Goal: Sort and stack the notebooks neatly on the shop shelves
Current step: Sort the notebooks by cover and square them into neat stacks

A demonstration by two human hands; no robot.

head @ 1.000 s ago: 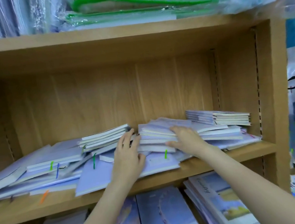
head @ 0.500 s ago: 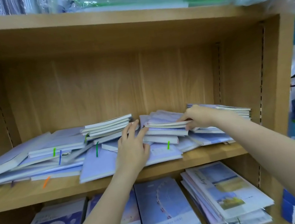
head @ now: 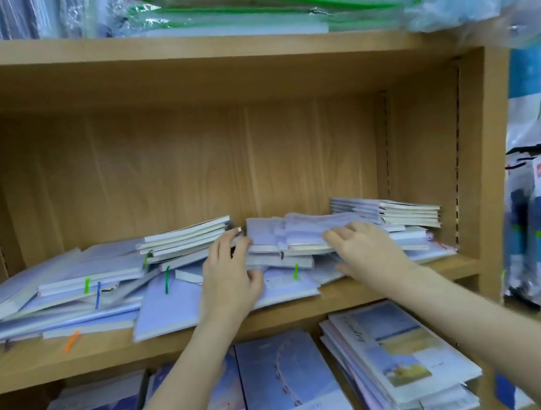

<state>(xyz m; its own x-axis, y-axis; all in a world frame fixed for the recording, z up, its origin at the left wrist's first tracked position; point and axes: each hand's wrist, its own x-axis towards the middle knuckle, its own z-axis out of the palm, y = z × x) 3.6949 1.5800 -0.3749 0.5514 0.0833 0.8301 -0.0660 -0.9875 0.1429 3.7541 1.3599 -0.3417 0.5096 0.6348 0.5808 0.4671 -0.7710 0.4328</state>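
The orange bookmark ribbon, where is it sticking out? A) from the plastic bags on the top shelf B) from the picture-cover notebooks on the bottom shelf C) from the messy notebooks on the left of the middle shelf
C: the orange bookmark ribbon pokes out from under the lavender notebooks at the left of the middle shelf, onto its front edge.

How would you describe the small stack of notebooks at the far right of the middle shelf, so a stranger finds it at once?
Find the wooden middle shelf and follow it to its right wall. The small stack sits there at the back, on top of the flatter notebooks. Unlike the messy pile beside it, it is squared up and no hand touches it.
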